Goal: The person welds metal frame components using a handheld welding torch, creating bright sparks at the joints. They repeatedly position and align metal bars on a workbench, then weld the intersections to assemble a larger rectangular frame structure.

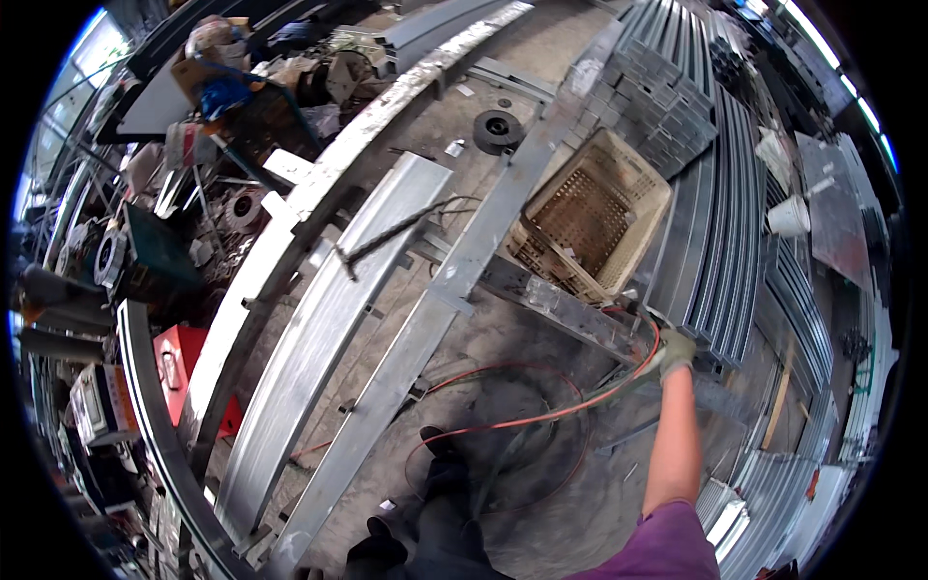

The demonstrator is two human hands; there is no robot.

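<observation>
My right hand (677, 352), in a pale work glove, reaches out at the right with the arm stretched forward. Its fingers are closed around an orange hose (541, 418) and a darker cable running beside it. Both loop back across the floor near my feet. A small dark fitting (630, 304) shows just beyond the hand, by the end of a metal crossbeam (561, 311); I cannot make out whether it is a tool on the hose. My left hand does not show.
A dirty cream plastic crate (650, 198) stands beyond the crossbeam. Stacked steel profiles (720, 232) lie at the right. Long metal rails (454, 266) and a wide silver channel (333, 309) cross the left. A black coil (498, 131) and red case (179, 362) sit on the floor.
</observation>
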